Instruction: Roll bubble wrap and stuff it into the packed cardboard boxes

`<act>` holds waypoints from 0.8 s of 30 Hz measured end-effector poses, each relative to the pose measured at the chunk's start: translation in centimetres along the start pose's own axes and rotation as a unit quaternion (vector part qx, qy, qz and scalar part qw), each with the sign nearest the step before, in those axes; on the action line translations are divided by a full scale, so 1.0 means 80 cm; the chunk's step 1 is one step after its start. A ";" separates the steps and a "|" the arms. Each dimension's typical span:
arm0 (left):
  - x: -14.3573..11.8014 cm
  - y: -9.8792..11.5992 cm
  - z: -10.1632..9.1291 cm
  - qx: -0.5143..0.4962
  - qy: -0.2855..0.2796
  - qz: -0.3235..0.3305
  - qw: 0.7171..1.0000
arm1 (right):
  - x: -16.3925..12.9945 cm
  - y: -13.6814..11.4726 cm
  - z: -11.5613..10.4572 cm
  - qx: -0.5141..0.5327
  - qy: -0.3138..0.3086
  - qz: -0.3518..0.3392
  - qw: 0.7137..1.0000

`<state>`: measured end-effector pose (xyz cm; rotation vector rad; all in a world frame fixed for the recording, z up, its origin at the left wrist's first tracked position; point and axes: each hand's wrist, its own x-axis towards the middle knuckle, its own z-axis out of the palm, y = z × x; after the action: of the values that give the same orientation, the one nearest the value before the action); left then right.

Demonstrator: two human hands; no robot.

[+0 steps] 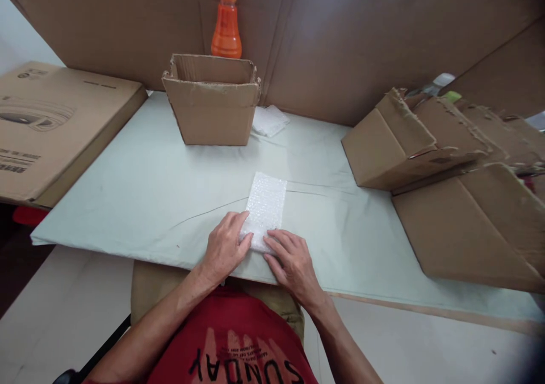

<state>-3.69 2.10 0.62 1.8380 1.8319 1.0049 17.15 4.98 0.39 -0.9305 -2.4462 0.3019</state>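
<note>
The bubble-wrap sheet point(267, 199) lies flat on the covered table point(170, 185), at centre, close to the near edge. Left hand point(225, 242): fingers curved, tips touching the sheet's left side. Right hand point(293, 259): fingers bent, tips at its near right corner. Whether either pinches the film cannot be told. Open room separates the sheet from the containers. Far: open-topped box point(217, 114), floor hidden; orange bottle point(227, 29) upright behind. Right: two open cartons point(460, 219); a white cap point(444, 80) and green cap point(452, 96) show beyond the farther rim. Left: flat carton point(55, 123), print too small to read. The red shirt point(238, 316) reads "SUNDAY".
</note>
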 end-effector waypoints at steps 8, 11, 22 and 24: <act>-0.026 -0.003 -0.016 -0.072 -0.060 0.069 0.993 | 0.000 0.001 -0.010 0.123 -0.026 0.067 0.990; -0.016 -0.006 -0.011 -0.055 -0.058 0.017 0.997 | -0.004 -0.001 -0.015 0.068 0.026 0.065 0.995; -0.011 -0.007 -0.008 -0.061 -0.031 0.083 0.994 | 0.010 0.005 -0.001 0.050 0.008 0.030 0.998; -0.019 -0.008 -0.014 -0.086 -0.049 0.061 0.993 | 0.008 0.004 -0.005 0.102 -0.020 0.054 0.993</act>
<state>-4.77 0.46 0.57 1.8773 1.5429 1.0577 17.15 5.69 0.84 -0.9762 -2.3496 0.6027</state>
